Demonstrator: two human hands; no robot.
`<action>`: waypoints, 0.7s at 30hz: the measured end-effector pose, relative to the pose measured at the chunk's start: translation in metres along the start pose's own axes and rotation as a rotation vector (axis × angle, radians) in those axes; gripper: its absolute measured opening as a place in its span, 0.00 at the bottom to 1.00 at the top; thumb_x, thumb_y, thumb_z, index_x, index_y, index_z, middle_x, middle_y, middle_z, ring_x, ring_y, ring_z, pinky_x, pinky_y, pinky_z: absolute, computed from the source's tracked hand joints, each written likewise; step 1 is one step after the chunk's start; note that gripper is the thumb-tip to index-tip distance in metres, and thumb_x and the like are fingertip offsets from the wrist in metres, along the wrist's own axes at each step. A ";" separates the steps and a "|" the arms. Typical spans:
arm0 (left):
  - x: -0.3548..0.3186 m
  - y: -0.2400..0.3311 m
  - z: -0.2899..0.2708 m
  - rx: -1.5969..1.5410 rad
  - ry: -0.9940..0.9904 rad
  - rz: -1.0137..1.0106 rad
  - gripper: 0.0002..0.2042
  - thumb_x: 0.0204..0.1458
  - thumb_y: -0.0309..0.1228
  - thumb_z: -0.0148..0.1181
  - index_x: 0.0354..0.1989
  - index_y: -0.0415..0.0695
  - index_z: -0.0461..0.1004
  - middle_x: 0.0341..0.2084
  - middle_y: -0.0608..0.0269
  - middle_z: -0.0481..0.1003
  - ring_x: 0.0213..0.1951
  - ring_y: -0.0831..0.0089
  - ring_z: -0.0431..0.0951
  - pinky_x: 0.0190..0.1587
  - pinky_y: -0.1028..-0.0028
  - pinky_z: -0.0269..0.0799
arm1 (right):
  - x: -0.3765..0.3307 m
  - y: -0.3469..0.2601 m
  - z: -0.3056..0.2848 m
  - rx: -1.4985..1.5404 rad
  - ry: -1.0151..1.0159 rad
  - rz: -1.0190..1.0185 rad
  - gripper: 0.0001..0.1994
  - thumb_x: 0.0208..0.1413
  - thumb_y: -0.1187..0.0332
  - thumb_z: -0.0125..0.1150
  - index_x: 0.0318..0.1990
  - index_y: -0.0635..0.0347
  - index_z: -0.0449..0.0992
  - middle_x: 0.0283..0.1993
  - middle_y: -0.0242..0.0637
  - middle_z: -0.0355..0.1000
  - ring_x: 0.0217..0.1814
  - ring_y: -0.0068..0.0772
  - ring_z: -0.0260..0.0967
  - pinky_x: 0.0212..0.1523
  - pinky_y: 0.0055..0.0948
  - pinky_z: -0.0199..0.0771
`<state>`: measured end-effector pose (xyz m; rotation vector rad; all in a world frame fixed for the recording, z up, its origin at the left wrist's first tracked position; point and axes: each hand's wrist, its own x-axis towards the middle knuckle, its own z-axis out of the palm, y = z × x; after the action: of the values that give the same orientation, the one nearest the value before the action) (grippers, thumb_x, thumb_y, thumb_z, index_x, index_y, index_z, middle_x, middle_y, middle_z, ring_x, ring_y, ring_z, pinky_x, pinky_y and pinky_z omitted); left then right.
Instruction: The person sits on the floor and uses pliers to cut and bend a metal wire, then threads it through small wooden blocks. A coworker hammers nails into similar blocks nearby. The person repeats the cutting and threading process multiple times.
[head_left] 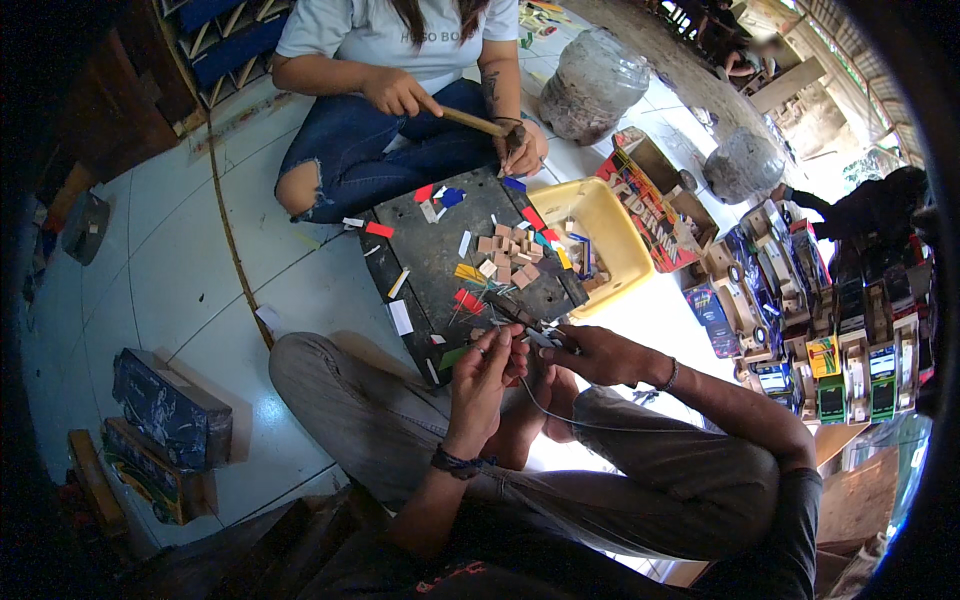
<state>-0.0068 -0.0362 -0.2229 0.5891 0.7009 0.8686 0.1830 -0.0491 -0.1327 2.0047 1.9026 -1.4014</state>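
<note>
My left hand (487,372) pinches one end of a thin grey wire (560,420) that loops down over my crossed legs. My right hand (592,352) grips small pliers (540,336) whose jaws meet the wire close to the left fingertips. Both hands hover at the near edge of a dark work board (440,250) on the floor. Small wooden blocks (507,255) and coloured strips lie scattered on that board.
Across the board sits another person holding a hammer (480,123). A yellow plastic tray (610,235) lies right of the board. Rows of painted wooden toy trucks (830,340) stand at the right. Dark boxes (165,410) rest on the white tiled floor at the left.
</note>
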 end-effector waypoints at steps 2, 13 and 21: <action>0.001 -0.003 -0.001 -0.019 -0.024 0.004 0.15 0.63 0.40 0.51 0.49 0.42 0.74 0.32 0.69 0.77 0.31 0.86 0.74 0.34 0.84 0.72 | 0.000 -0.002 -0.002 -0.011 0.000 -0.015 0.21 0.64 0.53 0.48 0.49 0.65 0.70 0.36 0.53 0.75 0.40 0.51 0.74 0.40 0.42 0.73; 0.002 -0.004 -0.006 0.007 -0.063 -0.062 0.13 0.63 0.38 0.52 0.46 0.41 0.73 0.33 0.64 0.77 0.33 0.80 0.77 0.38 0.80 0.75 | 0.000 0.002 0.009 0.025 0.042 -0.067 0.18 0.63 0.55 0.52 0.43 0.66 0.70 0.32 0.50 0.74 0.34 0.44 0.73 0.37 0.39 0.69; 0.003 -0.003 -0.007 0.014 -0.080 -0.094 0.12 0.62 0.38 0.53 0.43 0.43 0.75 0.31 0.66 0.78 0.30 0.83 0.76 0.34 0.81 0.73 | 0.000 0.006 0.015 0.016 0.097 -0.090 0.17 0.62 0.58 0.52 0.43 0.67 0.70 0.32 0.51 0.74 0.35 0.46 0.73 0.38 0.40 0.70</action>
<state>-0.0096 -0.0344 -0.2306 0.5953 0.6570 0.7494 0.1793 -0.0593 -0.1443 2.0554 2.0514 -1.3665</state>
